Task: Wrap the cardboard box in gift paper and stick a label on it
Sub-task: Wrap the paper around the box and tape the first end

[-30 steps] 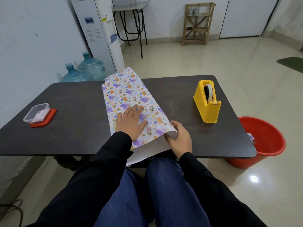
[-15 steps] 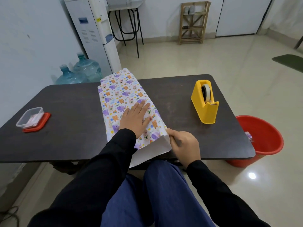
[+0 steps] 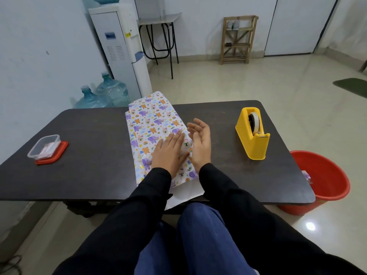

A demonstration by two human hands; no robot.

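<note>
Gift paper point(image 3: 151, 124) with a cartoon-animal print lies folded over along the middle of the dark table point(image 3: 89, 175); its white underside hangs past the near edge. The cardboard box is hidden, presumably under the paper. My left hand point(image 3: 168, 151) presses flat on the paper's near part with straight fingers. My right hand point(image 3: 200, 141) stands on its edge against the paper's right side, palm facing left, fingers loosely spread and holding nothing.
A yellow tape dispenser point(image 3: 253, 133) stands on the table's right part. A clear plastic container point(image 3: 44, 146) on a red lid sits at the left. A red bucket point(image 3: 321, 181) is on the floor at the right.
My right hand has let go of the paper's near corner and moved up along its right side, now open. My left hand stays flat on the paper. The camera has tilted up slightly.
</note>
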